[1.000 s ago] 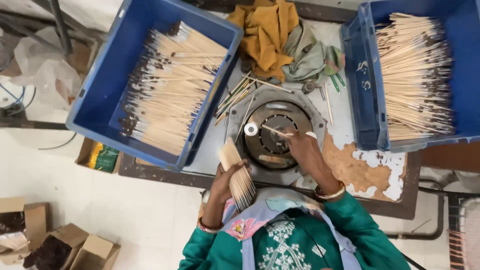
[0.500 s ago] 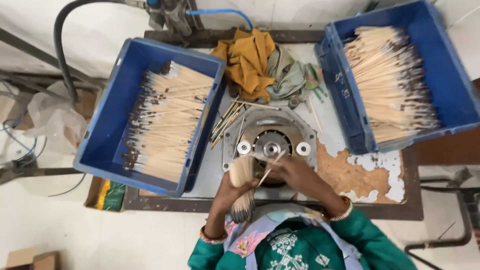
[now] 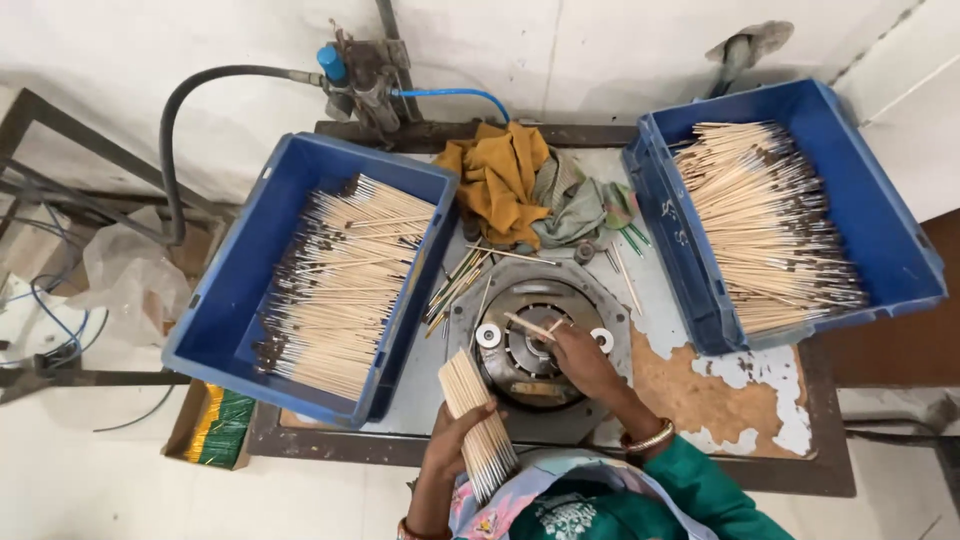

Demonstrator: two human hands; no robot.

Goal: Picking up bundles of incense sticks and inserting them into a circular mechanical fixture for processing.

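Note:
My left hand (image 3: 455, 432) grips a bundle of thin wooden sticks (image 3: 477, 420) just in front of a round metal machine plate (image 3: 535, 345) on the worktable. Over that plate, my right hand (image 3: 583, 360) pinches a single stick (image 3: 528, 326), its tip pointing left toward the plate's centre. Two white discs (image 3: 487, 335) sit on either side of the plate. A blue crate (image 3: 215, 330) at the left holds several rows of sticks with dark tips (image 3: 340, 285). Another blue crate (image 3: 905, 230) at the right holds a similar pile (image 3: 765, 225).
Mustard and grey-green cloths (image 3: 505, 185) lie behind the plate, with loose sticks (image 3: 455, 285) beside them. A black hose (image 3: 185, 140) and a blue-capped valve (image 3: 345, 70) run along the wall. The table's right surface (image 3: 760, 385) is peeling. A green packet (image 3: 225, 430) lies below the left crate.
The view has shifted, so the table sits lower and the wall shows. My right hand stays at the plate with a stick; my left hand still holds the bundle.

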